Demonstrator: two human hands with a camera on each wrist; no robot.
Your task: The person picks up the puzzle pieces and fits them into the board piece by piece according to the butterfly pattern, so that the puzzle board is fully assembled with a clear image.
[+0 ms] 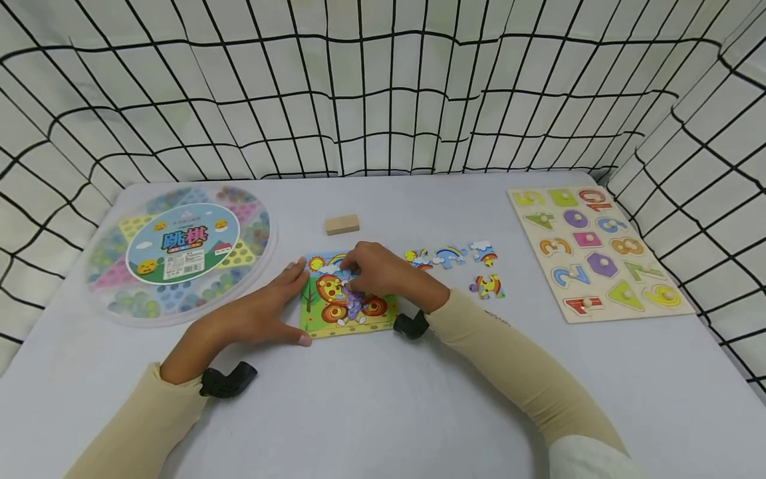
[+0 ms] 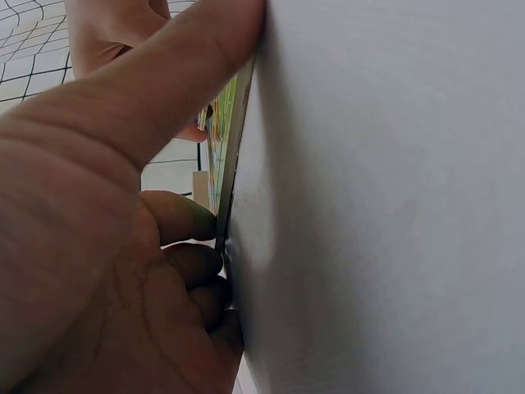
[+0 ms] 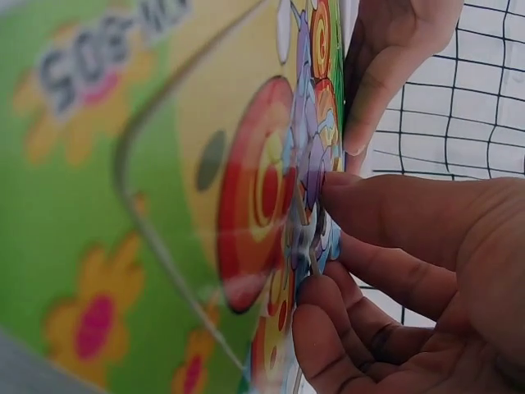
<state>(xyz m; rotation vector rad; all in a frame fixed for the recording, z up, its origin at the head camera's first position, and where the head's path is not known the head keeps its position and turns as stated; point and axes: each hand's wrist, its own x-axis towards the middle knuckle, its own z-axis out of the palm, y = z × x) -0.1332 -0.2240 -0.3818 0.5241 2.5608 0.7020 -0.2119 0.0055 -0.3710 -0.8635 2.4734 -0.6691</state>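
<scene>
A colourful picture jigsaw puzzle [image 1: 323,326] with a butterfly figure lies flat on the white table. My left hand [image 1: 263,309] touches its left side, thumb at the near corner and fingers at the far one. In the left wrist view the thumb [image 2: 197,57] and fingertips meet the board's thin edge [image 2: 238,135]. Over the upper part of the board, my right hand [image 1: 378,269] pinches a small puzzle piece [image 3: 314,254] between thumb and fingers, tilted against the picture. Most of that piece is hidden by the fingers.
Several loose puzzle pieces [image 1: 450,257] lie to the right of the board. Behind it is a wooden block [image 1: 342,224]. A round Chinese checkers case [image 1: 182,243] sits at left, a number-and-shape board [image 1: 598,256] at right. Black wire mesh [image 1: 389,93] surrounds the table's back and sides.
</scene>
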